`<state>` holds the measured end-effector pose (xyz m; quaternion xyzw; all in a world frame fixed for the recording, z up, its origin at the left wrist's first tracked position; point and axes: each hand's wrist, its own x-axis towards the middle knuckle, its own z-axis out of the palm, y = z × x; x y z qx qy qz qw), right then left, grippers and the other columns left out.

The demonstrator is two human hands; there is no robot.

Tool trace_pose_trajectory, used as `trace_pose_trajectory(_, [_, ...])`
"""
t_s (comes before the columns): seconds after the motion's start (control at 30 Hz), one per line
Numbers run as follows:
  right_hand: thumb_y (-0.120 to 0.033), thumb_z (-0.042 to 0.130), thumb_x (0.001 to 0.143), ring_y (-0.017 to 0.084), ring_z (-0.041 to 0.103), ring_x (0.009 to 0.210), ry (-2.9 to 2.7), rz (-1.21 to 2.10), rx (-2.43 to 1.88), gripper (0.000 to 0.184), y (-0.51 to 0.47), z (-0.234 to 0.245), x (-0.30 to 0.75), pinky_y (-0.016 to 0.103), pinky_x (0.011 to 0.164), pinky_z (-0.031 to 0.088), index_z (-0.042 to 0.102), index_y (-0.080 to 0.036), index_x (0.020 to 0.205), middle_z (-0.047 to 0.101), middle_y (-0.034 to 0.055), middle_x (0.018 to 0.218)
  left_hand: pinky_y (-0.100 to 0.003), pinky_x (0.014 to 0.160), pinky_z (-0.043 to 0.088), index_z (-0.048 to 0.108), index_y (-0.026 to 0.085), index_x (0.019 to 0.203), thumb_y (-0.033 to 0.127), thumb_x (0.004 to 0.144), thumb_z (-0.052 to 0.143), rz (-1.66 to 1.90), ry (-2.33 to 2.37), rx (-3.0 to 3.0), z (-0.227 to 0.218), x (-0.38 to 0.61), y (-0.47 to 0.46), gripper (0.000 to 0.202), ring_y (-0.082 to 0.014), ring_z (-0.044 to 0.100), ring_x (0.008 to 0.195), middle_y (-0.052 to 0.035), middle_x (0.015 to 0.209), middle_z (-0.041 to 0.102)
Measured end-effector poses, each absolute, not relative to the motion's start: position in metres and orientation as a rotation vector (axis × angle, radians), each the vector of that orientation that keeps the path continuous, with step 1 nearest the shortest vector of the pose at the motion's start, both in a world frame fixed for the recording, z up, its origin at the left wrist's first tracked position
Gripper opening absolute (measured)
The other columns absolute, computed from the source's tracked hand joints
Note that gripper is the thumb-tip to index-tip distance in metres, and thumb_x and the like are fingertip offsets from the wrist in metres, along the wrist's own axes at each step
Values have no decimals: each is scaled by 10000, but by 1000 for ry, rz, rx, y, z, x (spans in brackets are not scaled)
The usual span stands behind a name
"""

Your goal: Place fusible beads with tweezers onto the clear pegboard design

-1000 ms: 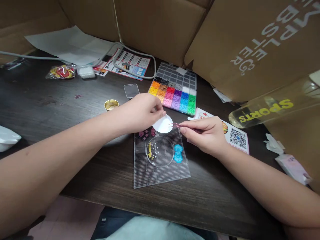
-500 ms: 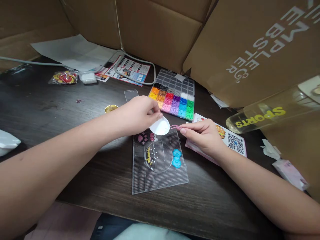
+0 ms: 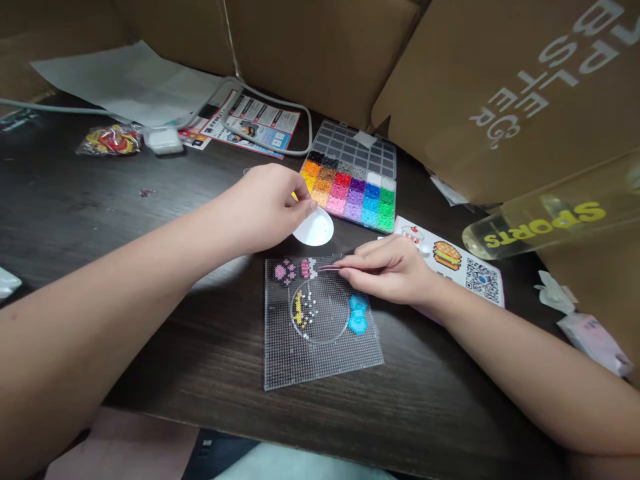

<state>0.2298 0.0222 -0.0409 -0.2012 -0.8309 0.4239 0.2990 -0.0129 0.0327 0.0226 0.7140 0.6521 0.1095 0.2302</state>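
Note:
My left hand [image 3: 280, 203] pinches the rim of a small white dish [image 3: 315, 230] just beyond the pegboard. A few tiny white beads seem to lie in it. Between the thumb and fingers of my right hand [image 3: 387, 267] are pink tweezers [image 3: 330, 268], their tips at a pink-and-white bead figure on the clear pegboard [image 3: 320, 367]. Whether the tips hold a bead is too small to tell. The board also bears a pink paw of beads [image 3: 285, 271], a blue bow of beads [image 3: 358, 315], and yellow and white beads [image 3: 300, 308] inside a ring outline.
Behind the dish stands an open bead box [image 3: 350, 193] with sorted colours. A pattern sheet [image 3: 450, 257] lies under my right forearm. Farther right are a clear bottle [image 3: 535, 230] and a tissue pack [image 3: 595, 340]. Bagged items [image 3: 113, 140], a cable and papers lie at the back left.
My right hand has moved the tweezers from the dish down to the pegboard's upper edge. My left hand, still holding the dish, has shifted slightly away and left.

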Motion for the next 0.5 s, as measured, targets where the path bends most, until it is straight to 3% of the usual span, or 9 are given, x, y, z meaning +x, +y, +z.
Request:
trace_pose_trajectory(0.2, [-113,751,932,87,609,512,-2250,1176,-519,216,25,-40,230,198,466,434,890,-163,1090,758,39,686,-321,849,464,751,200,920,405,948,617,340,1730,2011,23,-10,31,247,-223,719,890,4,740,694])
trace_pose_trajectory(0.5, [-116,731,951,90,603,524,-2308,1178,-526,202,26,-40,232,205,475,422,889,-136,1076,733,40,673,-319,735,420,731,194,838,406,934,593,321,1691,2038,20,-9,29,270,-163,636,678,22,667,651])
